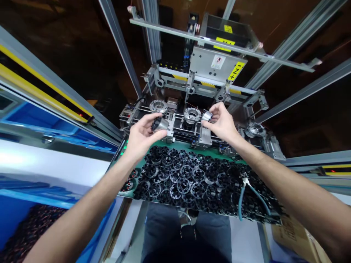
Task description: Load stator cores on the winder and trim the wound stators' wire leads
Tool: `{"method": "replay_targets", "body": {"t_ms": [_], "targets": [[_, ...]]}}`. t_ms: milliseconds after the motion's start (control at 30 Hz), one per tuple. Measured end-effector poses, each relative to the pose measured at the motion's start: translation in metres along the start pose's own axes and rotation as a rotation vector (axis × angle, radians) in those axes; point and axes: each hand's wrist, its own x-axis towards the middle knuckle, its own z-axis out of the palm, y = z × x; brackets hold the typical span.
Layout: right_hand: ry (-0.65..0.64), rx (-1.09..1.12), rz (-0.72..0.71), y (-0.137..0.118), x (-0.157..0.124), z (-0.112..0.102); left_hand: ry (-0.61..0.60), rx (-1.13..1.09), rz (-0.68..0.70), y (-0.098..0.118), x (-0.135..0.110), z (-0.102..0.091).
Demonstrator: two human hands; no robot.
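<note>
My left hand is closed round a small black-and-silver ring-shaped part, held just above the green tray. My right hand pinches a similar silvery part close to the machine's middle round fixture. Another round metal fixture sits behind my left hand, and a third lies to the right of my right wrist. Under both forearms a green tray carries a heap of several black ring parts.
A machine with a silver plate and yellow labels stands behind the fixtures, framed by aluminium rails. A blue bin with dark parts sits lower left. A teal hose lies across the heap. A cardboard box is at lower right.
</note>
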Motion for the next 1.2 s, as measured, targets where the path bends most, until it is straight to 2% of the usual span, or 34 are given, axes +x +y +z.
{"method": "replay_targets", "body": {"t_ms": [100,167,267,400,567,733,833,933,1033,1133,1200], "targets": [[-0.03,-0.157,-0.073,-0.001,0.028,0.012,0.076,-0.164,-0.174,0.003,-0.043,-0.001],[-0.042,-0.198,-0.064,0.001,0.046,0.021,0.121,-0.254,-0.27,0.003,-0.067,-0.006],[-0.046,-0.238,-0.083,0.006,0.069,0.033,0.196,-0.339,-0.35,0.003,-0.094,-0.018],[-0.131,-0.428,-0.205,0.01,0.086,0.037,0.337,-0.345,-0.372,0.002,-0.122,-0.032],[-0.312,-0.52,-0.198,0.007,0.095,0.029,0.48,-0.422,-0.452,-0.006,-0.156,-0.038],[-0.418,-0.631,-0.2,0.005,0.119,0.023,0.549,-0.467,-0.577,-0.012,-0.181,-0.036],[-0.482,-0.616,-0.16,0.008,0.13,0.022,0.557,-0.508,-0.592,-0.013,-0.188,-0.032],[-0.465,-0.643,-0.221,0.012,0.112,0.027,0.542,-0.573,-0.594,-0.011,-0.192,-0.025],[-0.422,-0.759,-0.284,0.013,0.071,0.04,0.547,-0.65,-0.621,-0.006,-0.196,-0.016],[-0.417,-0.843,-0.208,0.004,0.034,0.049,0.481,-0.736,-0.594,0.002,-0.199,-0.011],[-0.351,-0.816,-0.19,-0.014,0.015,0.052,0.424,-0.797,-0.582,0.009,-0.199,-0.009]]}}
